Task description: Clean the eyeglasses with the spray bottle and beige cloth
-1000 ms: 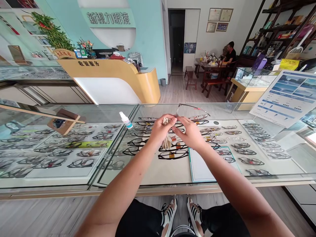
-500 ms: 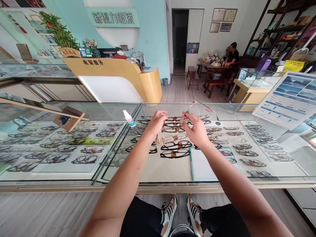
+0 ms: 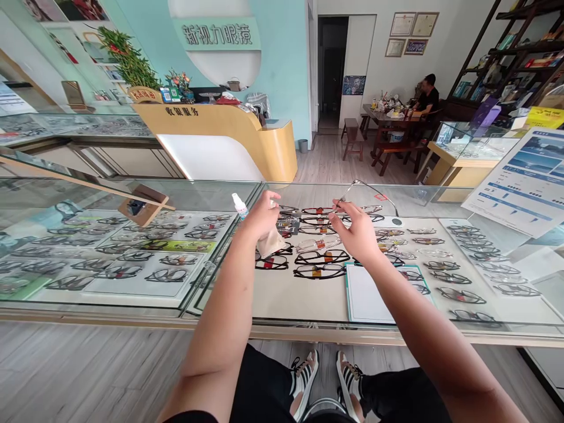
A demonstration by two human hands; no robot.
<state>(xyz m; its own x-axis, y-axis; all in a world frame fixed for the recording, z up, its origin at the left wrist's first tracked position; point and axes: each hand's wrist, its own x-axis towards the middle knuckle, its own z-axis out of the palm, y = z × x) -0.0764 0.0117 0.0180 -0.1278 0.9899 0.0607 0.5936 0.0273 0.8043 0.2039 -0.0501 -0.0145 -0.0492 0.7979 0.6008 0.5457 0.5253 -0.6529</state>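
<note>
My left hand (image 3: 261,215) is closed on a beige cleaning cloth (image 3: 269,242) that hangs below it, and its fingers reach beside a small white spray bottle (image 3: 240,205) standing on the glass counter (image 3: 308,294). My right hand (image 3: 355,229) pinches a thin metal-framed pair of glasses (image 3: 368,191) by one end, holding it above the counter with a temple arm sticking out to the right. The two hands are apart.
Under the glass lie rows of several eyeglass frames (image 3: 319,264). A white pad with a teal edge (image 3: 368,294) lies on the counter below my right hand. A tilted wooden mirror (image 3: 141,205) stands at left, a printed board (image 3: 522,182) at right. A person (image 3: 427,94) sits at a far table.
My hands have separated. The left hand moved left with the cloth toward the spray bottle, while the right hand kept the glasses. The camera view shifted left.
</note>
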